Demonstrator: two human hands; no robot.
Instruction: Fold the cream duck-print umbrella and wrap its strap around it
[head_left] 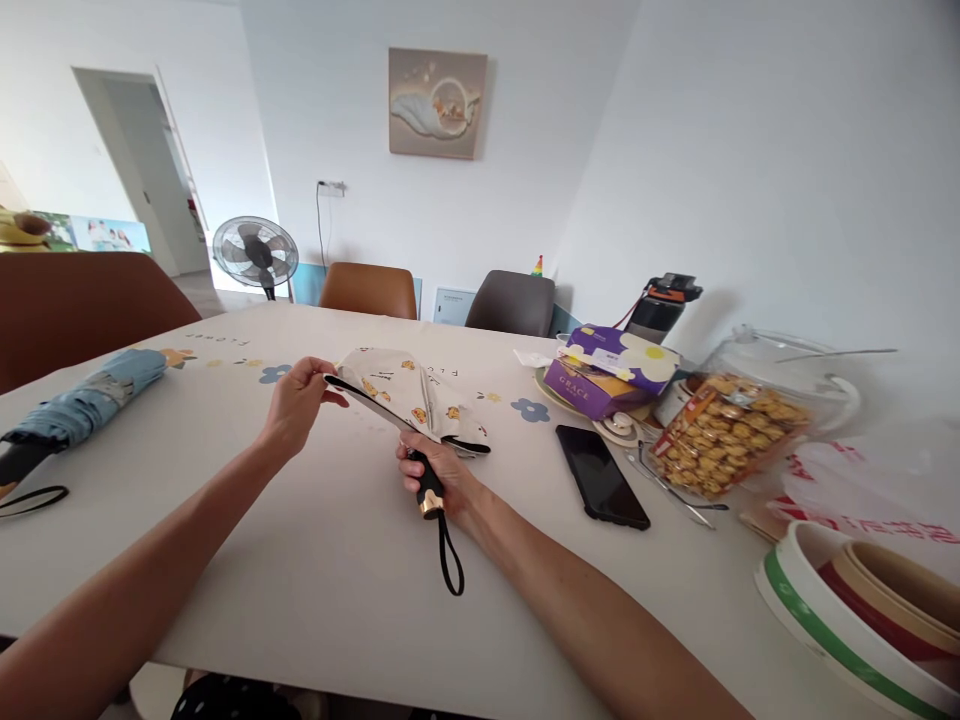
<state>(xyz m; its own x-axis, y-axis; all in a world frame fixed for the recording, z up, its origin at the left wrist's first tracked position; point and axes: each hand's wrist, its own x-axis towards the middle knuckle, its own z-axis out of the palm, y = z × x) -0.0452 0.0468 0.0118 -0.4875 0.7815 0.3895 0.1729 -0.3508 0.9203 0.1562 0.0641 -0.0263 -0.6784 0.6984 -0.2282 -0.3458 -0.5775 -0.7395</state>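
Note:
A cream folding umbrella (409, 395) with small orange prints and black lining lies over the white table (300, 560). My right hand (439, 475) is wrapped round its black handle, whose gold end and black wrist loop hang toward me. My left hand (296, 405) pinches the edge of the umbrella's canopy at its far left tip, fingers closed on the fabric.
A folded blue umbrella (82, 405) lies at the left edge. To the right are a black phone (600, 475), a purple box (607, 370), a cookie packet (724, 430), a glass jar, a dark bottle (664, 305) and stacked bowls (862, 610). Chairs and a fan stand beyond.

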